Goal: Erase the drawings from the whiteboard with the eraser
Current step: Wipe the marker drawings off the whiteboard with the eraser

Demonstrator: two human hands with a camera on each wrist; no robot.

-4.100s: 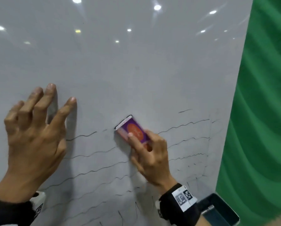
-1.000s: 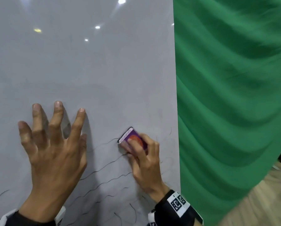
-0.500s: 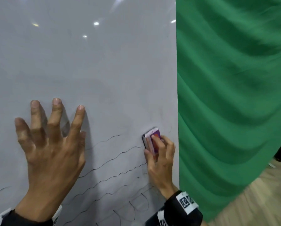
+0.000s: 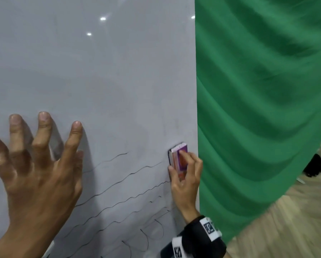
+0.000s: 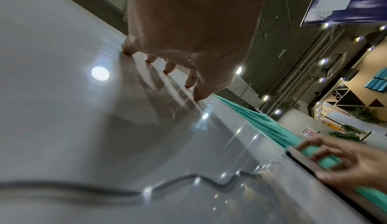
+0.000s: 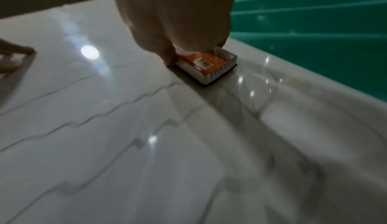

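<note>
The left hand (image 4: 35, 170) is nearest, fingers spread wide and straight, only the fingertips (image 5: 127, 49) touching the glossy white whiteboard (image 4: 100, 81); its forearm runs off the lower edge of the head view. Beyond it, wavy black marker lines (image 4: 118, 185) cross the board's lower part, some cut off at the bottom and blurred in both wrist views. Further right, the right hand (image 4: 185, 181) pinches the small rectangular purple-and-orange eraser (image 4: 178, 157) between thumb and curled fingers, its dark felt face flat on the board just beside the board's right edge. The hand hides the eraser's lower half; the right wrist view shows the word ERASER on its side. A black wristband with white coded tags (image 4: 198, 237) is partly cropped. Behind hangs a folded green cloth (image 4: 263, 108), and a dark object (image 4: 313, 165) I cannot identify lies on the pale wooden floor (image 4: 286, 226).
</note>
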